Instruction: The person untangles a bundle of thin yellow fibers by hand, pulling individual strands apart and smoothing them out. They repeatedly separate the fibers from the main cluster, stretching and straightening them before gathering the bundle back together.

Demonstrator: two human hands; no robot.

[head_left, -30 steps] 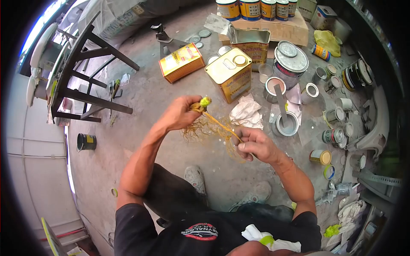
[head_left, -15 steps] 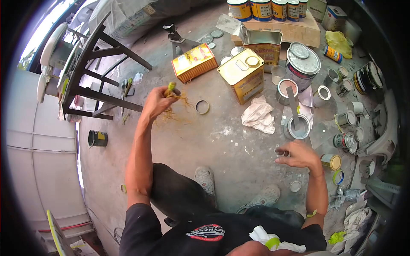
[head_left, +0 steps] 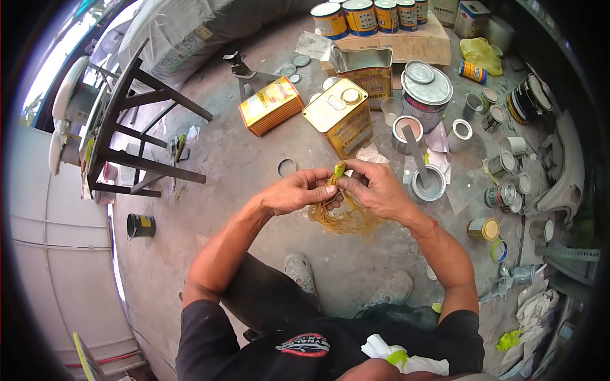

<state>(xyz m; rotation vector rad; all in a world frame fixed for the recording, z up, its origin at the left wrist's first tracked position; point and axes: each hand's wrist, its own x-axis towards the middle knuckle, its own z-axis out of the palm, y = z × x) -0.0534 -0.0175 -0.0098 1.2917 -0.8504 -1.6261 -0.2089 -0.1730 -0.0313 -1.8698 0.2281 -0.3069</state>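
Observation:
Both hands meet over the floor in front of me, fingers closed on a bundle of tan, stringy strands [head_left: 343, 221] with a yellow-green top end. My left hand [head_left: 293, 190] pinches it from the left, just below that end. From the other side my right hand [head_left: 379, 190] grips it, thumb and fingers close to the left fingertips. Loose strands hang down beneath both hands. Behind the right hand, a crumpled white rag [head_left: 372, 154] is mostly hidden. Just beyond stands an upright gold thinner can [head_left: 346, 124].
An open can of grey paint [head_left: 429, 189] with a stirring stick [head_left: 416, 155] stands to the right, beside a can with pinkish contents [head_left: 406, 145]. Another thinner can [head_left: 271, 105] lies on its side. A dark metal stand [head_left: 136, 152] is at left; several small cans line the right.
My left hand has brought the strand bundle rightward and down to the middle. My right hand has come up and left from near the grey paint can and taken hold of it.

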